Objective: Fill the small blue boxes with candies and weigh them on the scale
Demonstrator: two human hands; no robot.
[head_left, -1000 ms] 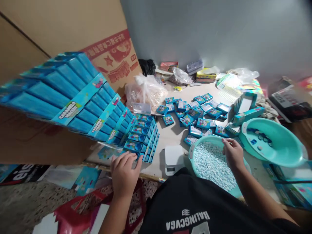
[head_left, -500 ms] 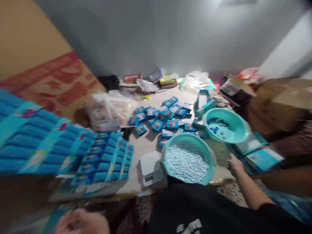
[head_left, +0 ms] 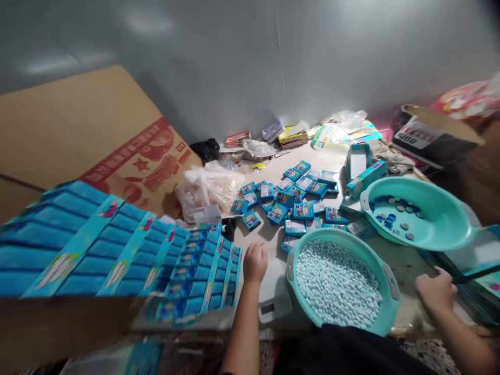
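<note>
My left hand (head_left: 255,262) is over the table beside the white digital scale (head_left: 275,299), fingers curled together. Whatever they may hold is hidden. My right hand (head_left: 436,289) is at the table's front edge, fingers loosely bent and apart, near a dark strip (head_left: 476,273) along teal boxes (head_left: 490,281); nothing shows clearly in it. Between my hands stands a teal basin (head_left: 291,271) full of small pale blue pellets (head_left: 339,284). A second teal basin (head_left: 441,219) holds several blue and silver discs (head_left: 404,226).
Small blue printed boxes (head_left: 278,212) are heaped mid-table. Banded stacks of blue packs (head_left: 128,245) rise on the left before a large carton (head_left: 128,130). A clear plastic bag (head_left: 211,187) stands behind them. An open black-and-white carton (head_left: 429,136) is at the right.
My left hand has risen from below the table edge to beside the scale. My right hand stays near the right-hand boxes. The view has shifted, moving the table contents rightward in the picture.
</note>
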